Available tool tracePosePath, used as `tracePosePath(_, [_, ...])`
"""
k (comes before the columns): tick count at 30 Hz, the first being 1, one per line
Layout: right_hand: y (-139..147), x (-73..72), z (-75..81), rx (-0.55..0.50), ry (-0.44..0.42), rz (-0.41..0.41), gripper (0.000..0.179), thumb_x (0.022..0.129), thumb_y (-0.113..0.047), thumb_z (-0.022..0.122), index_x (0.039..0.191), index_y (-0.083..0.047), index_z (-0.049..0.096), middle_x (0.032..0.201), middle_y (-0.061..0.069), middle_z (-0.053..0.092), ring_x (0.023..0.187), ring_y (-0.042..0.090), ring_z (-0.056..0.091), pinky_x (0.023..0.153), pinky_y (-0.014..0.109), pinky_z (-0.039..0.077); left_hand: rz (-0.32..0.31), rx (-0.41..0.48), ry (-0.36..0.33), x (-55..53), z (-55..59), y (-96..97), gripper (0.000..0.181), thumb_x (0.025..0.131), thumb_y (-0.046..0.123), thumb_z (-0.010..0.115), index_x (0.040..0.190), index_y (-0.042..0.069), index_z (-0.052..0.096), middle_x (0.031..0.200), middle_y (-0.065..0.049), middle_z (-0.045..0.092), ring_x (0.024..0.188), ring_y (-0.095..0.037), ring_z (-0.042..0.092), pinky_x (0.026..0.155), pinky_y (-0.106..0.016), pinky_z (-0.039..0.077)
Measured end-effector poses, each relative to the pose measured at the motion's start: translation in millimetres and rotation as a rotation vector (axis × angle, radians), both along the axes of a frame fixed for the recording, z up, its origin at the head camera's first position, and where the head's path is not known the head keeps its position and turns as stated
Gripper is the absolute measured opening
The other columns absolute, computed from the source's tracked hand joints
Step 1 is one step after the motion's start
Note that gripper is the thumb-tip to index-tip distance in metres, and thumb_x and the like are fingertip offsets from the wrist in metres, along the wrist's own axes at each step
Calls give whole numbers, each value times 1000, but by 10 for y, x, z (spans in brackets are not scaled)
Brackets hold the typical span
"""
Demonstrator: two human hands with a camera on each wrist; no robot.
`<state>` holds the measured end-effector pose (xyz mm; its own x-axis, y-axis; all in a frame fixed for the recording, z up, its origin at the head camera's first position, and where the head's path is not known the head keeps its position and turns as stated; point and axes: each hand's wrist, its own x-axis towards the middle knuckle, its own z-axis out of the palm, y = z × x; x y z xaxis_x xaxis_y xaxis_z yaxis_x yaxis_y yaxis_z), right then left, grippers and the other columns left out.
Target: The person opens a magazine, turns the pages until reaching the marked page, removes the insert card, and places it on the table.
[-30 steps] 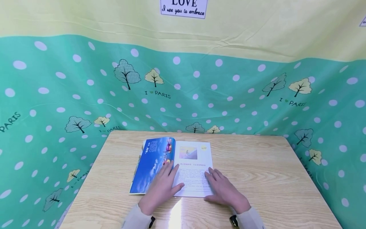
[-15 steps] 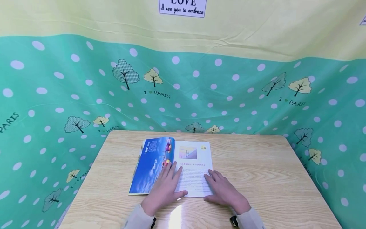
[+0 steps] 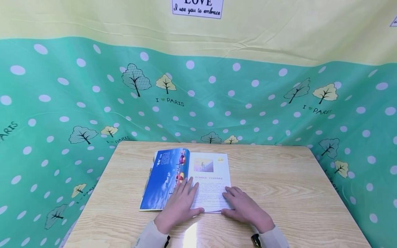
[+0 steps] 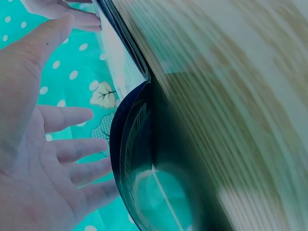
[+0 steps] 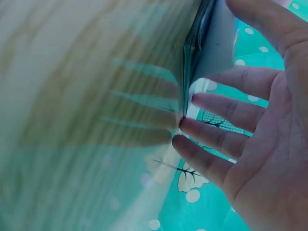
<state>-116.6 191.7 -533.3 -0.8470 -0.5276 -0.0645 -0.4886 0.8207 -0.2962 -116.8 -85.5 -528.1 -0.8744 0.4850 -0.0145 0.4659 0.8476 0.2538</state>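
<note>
An open book of glossy paper (image 3: 188, 167) lies face up on the pale wood-grain bench (image 3: 279, 182), left of the bench's centre. Its spine runs away from the person, as does the long axis of each page. A blue sky photograph fills the left page (image 3: 161, 186); the white right page (image 3: 207, 191) carries print and a small picture.

The book lies directly ahead of the hands, the left being nearer the spine. I find the left hand (image 3: 179, 205) over the lower fold, its straight fingers spread. The right hand (image 3: 245, 206) is at the white page's lower right edge, fingers extended. The hands are apart, neither visibly clamped on anything; finger pressure cannot be told.

Behind the bench hangs green dotted cloth (image 3: 254, 106), yellow above.
</note>
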Motion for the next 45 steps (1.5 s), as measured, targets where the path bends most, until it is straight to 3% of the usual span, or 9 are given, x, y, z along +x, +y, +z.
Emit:
tracePosePath(6, [47,-31,87,-55,-2,-53,58,96,-46,66,137,-6,59,138,14,57,128,31,53,107,48,47,-9,11,-12,0,9,-5,94,87,69,62,155,10,36,162,-18,25,148,-40,19,117,-60,27])
tracePosePath(12, [46,-63,93,-55,71,-266,76,94,-64,56,139,-3,56,133,18,61,123,36,56,103,52,49,-21,28,5,7,29,-19,94,87,68,63,154,7,38,160,-20,27,147,-41,22,117,-59,29])
tracePosePath(15, [16,-73,89,-33,107,-325,74,93,-71,50,117,-3,68,111,14,68,110,35,62,90,51,55,-20,38,7,3,38,-27,94,87,67,64,154,6,38,160,-21,28,146,-41,23,117,-59,29])
tracePosePath(19, [-44,-85,90,-21,133,-309,59,96,-65,50,88,-11,71,90,4,68,97,29,62,79,45,55,-13,45,-1,1,53,-35,93,87,66,65,153,5,39,159,-21,29,146,-41,24,116,-59,30])
tracePosePath(24, [-123,-93,56,-42,132,-269,63,101,-58,48,121,-2,69,120,15,68,112,35,60,95,51,53,11,95,-59,8,88,-49,92,89,67,62,153,6,38,159,-20,29,146,-40,25,117,-58,29])
tracePosePath(28, [-190,-105,29,-72,127,-257,74,101,-61,44,140,1,54,134,19,60,121,38,56,103,53,48,68,249,-170,3,127,-61,89,90,67,60,153,7,40,157,-16,36,143,-38,32,114,-59,34])
tracePosePath(34, [-317,-129,39,-110,125,-247,80,100,-64,42,152,-3,39,143,18,53,127,37,52,104,53,47,135,656,-349,-52,163,-79,73,96,53,62,147,4,47,146,-20,50,128,-42,52,102,-53,50])
tracePosePath(41, [-467,-176,65,-96,131,-167,76,102,-55,47,158,-7,27,143,18,53,128,36,52,106,50,48,124,898,-384,-85,130,-117,56,99,39,63,137,-1,56,132,-18,62,117,-34,62,93,-37,58])
tracePosePath(45, [-542,-190,76,-91,146,-117,76,102,-54,48,159,-8,24,141,18,54,127,35,53,104,50,49,132,1048,-458,-92,144,-116,51,100,28,65,135,-8,56,129,-24,62,113,-35,65,88,-32,59])
